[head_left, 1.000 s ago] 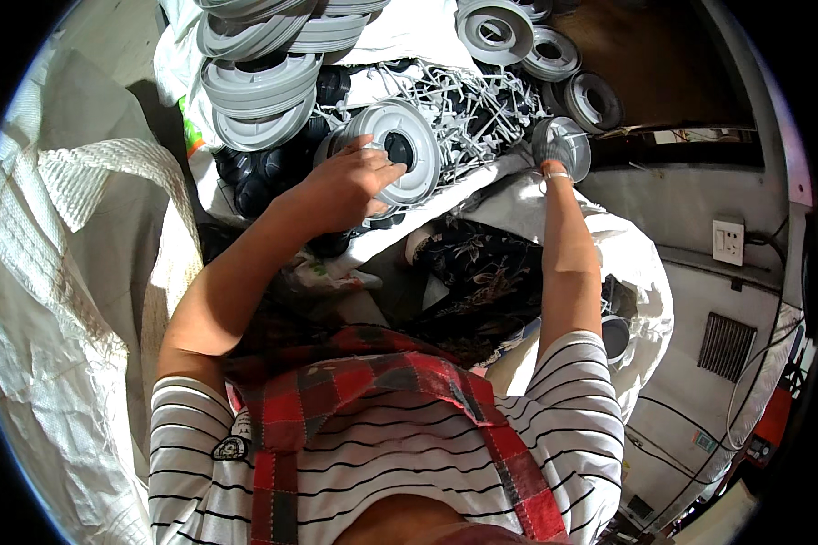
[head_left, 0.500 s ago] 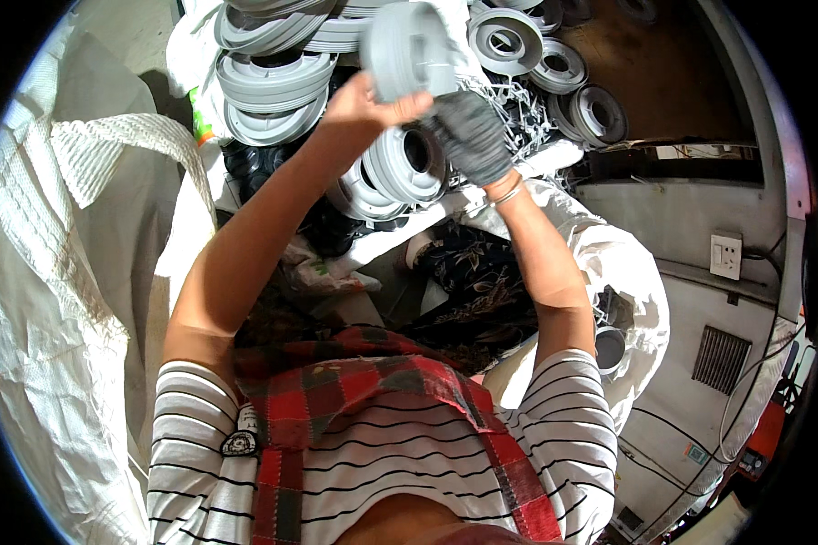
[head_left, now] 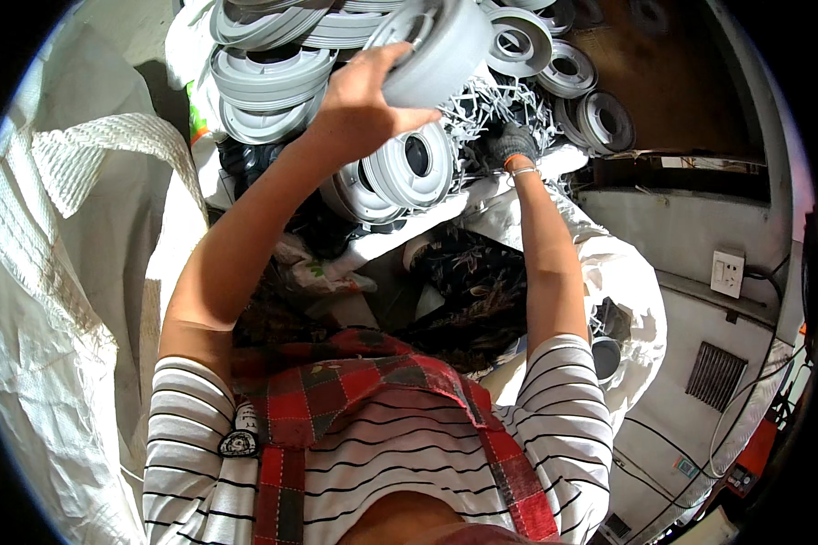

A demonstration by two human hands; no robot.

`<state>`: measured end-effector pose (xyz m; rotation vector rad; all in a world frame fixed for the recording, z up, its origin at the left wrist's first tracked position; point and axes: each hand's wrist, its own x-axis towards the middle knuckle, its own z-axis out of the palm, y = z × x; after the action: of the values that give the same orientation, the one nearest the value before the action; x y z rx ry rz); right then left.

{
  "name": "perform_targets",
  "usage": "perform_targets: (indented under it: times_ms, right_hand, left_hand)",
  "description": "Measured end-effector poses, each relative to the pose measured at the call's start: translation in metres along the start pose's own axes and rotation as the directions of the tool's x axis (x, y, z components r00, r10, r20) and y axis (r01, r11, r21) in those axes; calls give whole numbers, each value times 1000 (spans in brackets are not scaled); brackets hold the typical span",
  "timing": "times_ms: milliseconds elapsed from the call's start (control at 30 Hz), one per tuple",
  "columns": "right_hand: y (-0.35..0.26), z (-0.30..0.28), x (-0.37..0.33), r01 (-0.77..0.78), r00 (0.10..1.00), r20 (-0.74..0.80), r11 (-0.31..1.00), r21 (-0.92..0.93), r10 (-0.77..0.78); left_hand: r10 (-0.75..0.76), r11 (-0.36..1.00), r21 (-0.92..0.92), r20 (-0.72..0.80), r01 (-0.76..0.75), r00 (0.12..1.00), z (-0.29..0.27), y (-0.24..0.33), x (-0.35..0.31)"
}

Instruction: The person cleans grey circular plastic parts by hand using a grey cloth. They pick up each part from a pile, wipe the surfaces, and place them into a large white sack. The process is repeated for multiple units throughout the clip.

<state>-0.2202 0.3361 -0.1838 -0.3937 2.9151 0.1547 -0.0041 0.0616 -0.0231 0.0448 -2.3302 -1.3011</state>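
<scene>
My left hand [head_left: 362, 102], bare, grips a grey round plastic part [head_left: 443, 56] by its rim, lifted and tilted above the pile. My right hand [head_left: 513, 145], in a grey glove, is down at a heap of thin white plastic strips [head_left: 478, 107]; its fingertips are hidden, and I cannot see whether it holds anything. Just below the lifted part, two grey plastic rings [head_left: 434, 156] lean together. More ring-shaped parts [head_left: 273, 84] sit stacked beyond my left forearm.
At the far right lie several more grey rings [head_left: 603, 120] beside a brown surface [head_left: 677, 91]. A large white woven sack [head_left: 59, 300] stands at my left, another white bag [head_left: 641, 309] at my right. A grey machine panel [head_left: 682, 241] with a wall socket [head_left: 727, 273] borders the right side.
My right hand has left the grey part and moved down and right to the strips. The part has turned in my left hand and shifted slightly right.
</scene>
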Motion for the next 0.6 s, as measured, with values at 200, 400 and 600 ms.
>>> perform_targets:
  times_ms: [200,400,600]
  right_hand:
    - [-24,-10,-17,-33,999,0,999,35,33]
    - [-59,-95,-55,173,903,-429,898,405,19]
    - [-143,-164,-171,635,731,-675,457,623,-97]
  left_hand:
    - [-252,934,-243,76,263,965,-6,8,-5]
    - [-275,924,-253,83,287,958,-12,12,-15]
    - [-323,147,-873,401,464,857,-13,7,-21]
